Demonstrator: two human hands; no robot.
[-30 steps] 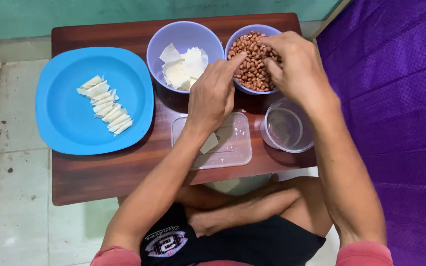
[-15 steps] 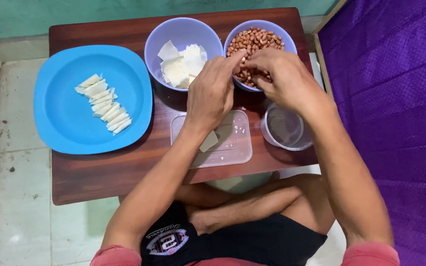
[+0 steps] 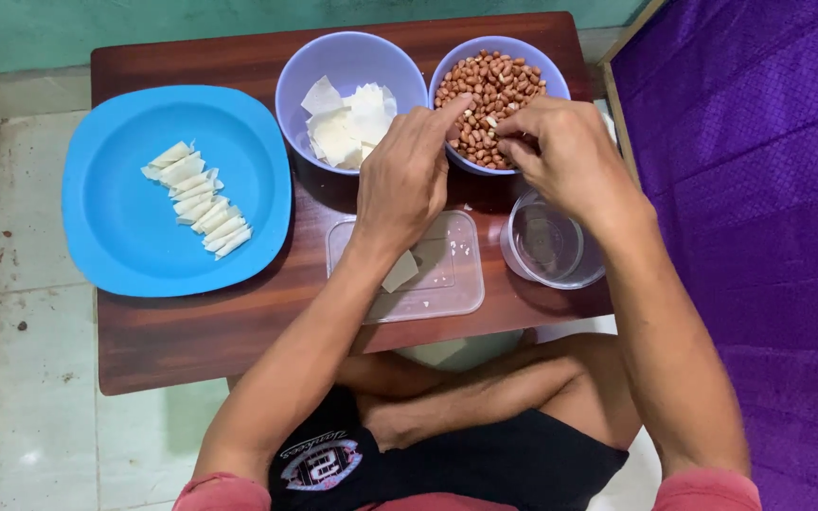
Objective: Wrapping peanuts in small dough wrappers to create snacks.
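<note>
Low dark wood table (image 3: 239, 341) over pale floor tiles, purple cloth (image 3: 759, 189) along the right. At the far edge, right side, a lilac bowl (image 3: 447, 71) full of peanuts (image 3: 494, 80); beside it on the left a second bowl (image 3: 295, 85) with white wrapper sheets (image 3: 347, 123). Both hands at the peanut bowl. Left hand (image 3: 404, 185) with index stretched out, tip resting on the nuts at the near left rim, other fingers loosely curled, nothing seen in it. Right hand (image 3: 565, 156) with thumb and fingertips pinched together just above the nuts at the near rim; impossible to tell whether a nut sits in the pinch. Below the hands a clear tray (image 3: 447, 284) carrying one sheet piece (image 3: 400, 273), and to its right a clear cup (image 3: 551, 251), seemingly empty. Far left, a blue plate (image 3: 115, 237) with a row of rolled pieces (image 3: 199, 201). Probably best done by picking from the top layer with fingertips only, a few nuts at a time, keeping the wrist low and clear of the rim so as not to tip the bowl. Likely worth keeping the pinch tight on the way across the rim, since a loose nut could roll off the table, and keeping the forearm off the cup.
</note>
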